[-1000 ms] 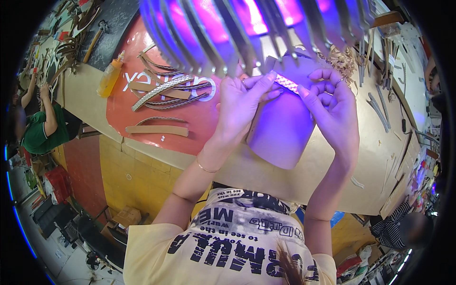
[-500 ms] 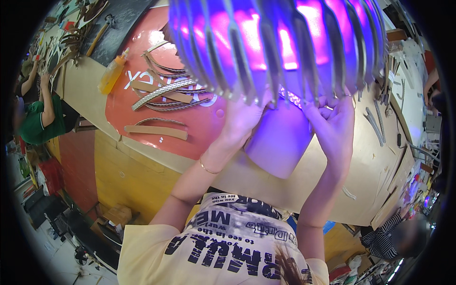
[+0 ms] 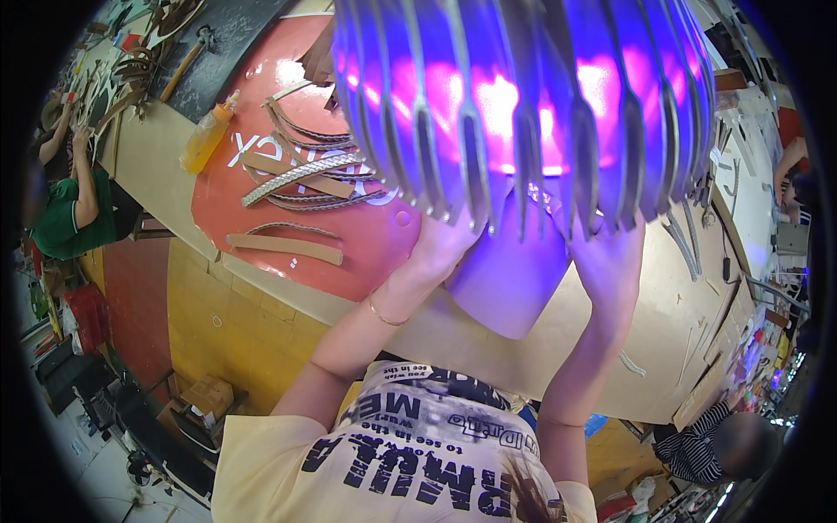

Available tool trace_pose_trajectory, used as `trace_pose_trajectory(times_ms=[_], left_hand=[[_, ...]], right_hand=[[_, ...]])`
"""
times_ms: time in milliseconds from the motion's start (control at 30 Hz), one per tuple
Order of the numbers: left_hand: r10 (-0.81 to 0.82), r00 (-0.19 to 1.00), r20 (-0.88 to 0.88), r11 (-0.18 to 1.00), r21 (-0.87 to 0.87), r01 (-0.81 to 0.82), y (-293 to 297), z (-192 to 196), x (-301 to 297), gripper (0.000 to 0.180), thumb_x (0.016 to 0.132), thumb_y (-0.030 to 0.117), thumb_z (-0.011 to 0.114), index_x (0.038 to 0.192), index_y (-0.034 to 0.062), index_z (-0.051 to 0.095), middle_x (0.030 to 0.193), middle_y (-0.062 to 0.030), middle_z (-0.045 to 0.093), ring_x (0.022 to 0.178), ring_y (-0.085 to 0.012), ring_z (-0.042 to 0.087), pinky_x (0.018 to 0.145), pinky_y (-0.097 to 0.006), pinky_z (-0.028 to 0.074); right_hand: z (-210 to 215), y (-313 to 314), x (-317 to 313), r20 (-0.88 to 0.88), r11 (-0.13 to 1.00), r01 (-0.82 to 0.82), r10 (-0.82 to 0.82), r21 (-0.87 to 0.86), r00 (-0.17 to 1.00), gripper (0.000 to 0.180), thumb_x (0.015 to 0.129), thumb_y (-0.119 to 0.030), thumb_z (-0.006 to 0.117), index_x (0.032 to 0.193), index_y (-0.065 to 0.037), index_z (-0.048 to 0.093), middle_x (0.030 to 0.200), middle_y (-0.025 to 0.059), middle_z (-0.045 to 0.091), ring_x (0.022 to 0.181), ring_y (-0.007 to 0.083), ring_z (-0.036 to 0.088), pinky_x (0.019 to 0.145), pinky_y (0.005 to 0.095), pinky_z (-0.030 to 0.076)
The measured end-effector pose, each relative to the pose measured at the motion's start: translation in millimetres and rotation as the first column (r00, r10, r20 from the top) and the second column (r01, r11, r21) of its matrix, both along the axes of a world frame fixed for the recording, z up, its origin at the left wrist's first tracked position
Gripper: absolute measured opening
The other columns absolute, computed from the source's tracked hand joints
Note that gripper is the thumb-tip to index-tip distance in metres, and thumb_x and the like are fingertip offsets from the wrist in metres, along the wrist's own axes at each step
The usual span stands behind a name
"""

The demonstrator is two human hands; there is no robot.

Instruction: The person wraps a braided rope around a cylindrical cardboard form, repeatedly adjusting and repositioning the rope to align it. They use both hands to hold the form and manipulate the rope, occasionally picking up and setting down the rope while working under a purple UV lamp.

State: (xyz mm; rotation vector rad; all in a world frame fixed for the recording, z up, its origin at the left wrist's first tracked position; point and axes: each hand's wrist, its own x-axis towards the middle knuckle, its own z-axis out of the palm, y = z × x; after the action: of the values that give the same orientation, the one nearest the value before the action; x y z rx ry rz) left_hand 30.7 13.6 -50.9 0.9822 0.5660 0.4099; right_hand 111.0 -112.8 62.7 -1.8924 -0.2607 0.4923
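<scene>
A caged lamp [image 3: 523, 113] glowing purple and pink hangs close to me and covers much of my hands. Behind its metal bars, a short stretch of a braided strip [image 3: 540, 199] shows between my hands, lit purple. My left hand [image 3: 443, 244] comes in from the left, its fingertips hidden by the lamp, and appears closed at one end of the strip. My right hand [image 3: 608, 266] is at the other end, fingers bent and partly behind the bars. Below them stands a pale rounded block [image 3: 510, 288], tinted purple by the light.
On a red sheet [image 3: 349, 266] to the left lie several braided strips [image 3: 301, 179] and a flat tan strip [image 3: 283, 247]. A bottle of orange liquid [image 3: 207, 139] and a hammer [image 3: 185, 63] are farther left. More braids [image 3: 684, 244] lie right. People sit at both sides.
The lamp appears lower and slightly farther right in view, now hiding my right fingers, which were seen pinching the braided strip. My hands stay at the strip.
</scene>
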Motion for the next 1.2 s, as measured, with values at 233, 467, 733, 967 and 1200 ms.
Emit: trace_pose_trajectory(times_ms=[233, 467, 733, 967, 1200], left_hand=[[0.016, 0.991, -0.129, 0.836, 0.545, 0.058, -0.4, 0.4, 3.7, 0.019, 0.087, -0.002, 0.069, 0.093, 0.0031, 0.052, 0.091, -0.0105, 0.069, 0.079, -0.0095, 0.063, 0.067, -0.023, 0.051], [0.013, 0.998, -0.063, 0.651, 0.758, 0.039, -17.0, 50.0, -16.7, 0.019, 0.09, 0.002, 0.064, 0.108, -0.0002, 0.066, 0.114, -0.0183, 0.065, 0.103, -0.0253, 0.066, 0.089, -0.033, 0.051], [-0.173, 0.985, 0.021, 0.619, 0.78, 0.092, -19.4, 49.8, -23.3, 0.028, 0.093, 0.008, 0.059, 0.12, 0.0025, 0.064, 0.128, -0.0213, 0.061, 0.115, -0.035, 0.062, 0.097, -0.041, 0.048], [-0.186, 0.982, 0.02, 0.524, 0.848, 0.082, -18.6, 47.0, -23.4, 0.029, 0.093, 0.005, 0.057, 0.122, 0.0036, 0.063, 0.13, -0.0237, 0.059, 0.114, -0.0365, 0.062, 0.095, -0.041, 0.05], [-0.309, 0.951, -0.032, 0.398, 0.903, 0.159, -11.2, 46.1, -25.7, 0.036, 0.086, 0.002, 0.061, 0.121, 0.0101, 0.064, 0.137, -0.0285, 0.051, 0.116, -0.0397, 0.06, 0.092, -0.04, 0.052]], right_hand=[[1.9, 1.0, 0.0, 0.007, 0.998, 0.001, 0.0, -0.061, 1.0, 0.048, 0.076, 0.006, 0.064, 0.114, -0.003, 0.037, 0.072, 0.0035, 0.056, 0.055, 0.0036, 0.052, 0.048, 0.0177, 0.04], [4.9, 1.3, 0.4, 0.002, 0.998, 0.009, -0.008, -0.06, 1.0, 0.048, 0.077, 0.002, 0.067, 0.115, -0.004, 0.038, 0.071, 0.0042, 0.057, 0.057, 0.0056, 0.055, 0.049, 0.0195, 0.042], [15.5, -16.1, 9.5, 0.094, 0.962, -0.131, 0.157, -0.238, 0.983, 0.035, 0.086, -0.011, 0.073, 0.113, 0.001, 0.056, 0.076, 0.0025, 0.059, 0.058, 0.0043, 0.056, 0.048, 0.0181, 0.041], [27.1, -42.6, 13.0, 0.069, 0.937, -0.175, 0.205, -0.302, 0.976, 0.023, 0.09, -0.018, 0.072, 0.09, 0.004, 0.067, 0.067, -0.0039, 0.057, 0.059, 0.0003, 0.045, 0.051, 0.0189, 0.033], [22.3, -42.8, 15.9, 0.079, 0.942, -0.168, 0.199, -0.291, 0.977, 0.024, 0.091, -0.017, 0.071, 0.084, 0.005, 0.066, 0.067, -0.003, 0.057, 0.06, 0.0014, 0.045, 0.053, 0.0206, 0.035]])
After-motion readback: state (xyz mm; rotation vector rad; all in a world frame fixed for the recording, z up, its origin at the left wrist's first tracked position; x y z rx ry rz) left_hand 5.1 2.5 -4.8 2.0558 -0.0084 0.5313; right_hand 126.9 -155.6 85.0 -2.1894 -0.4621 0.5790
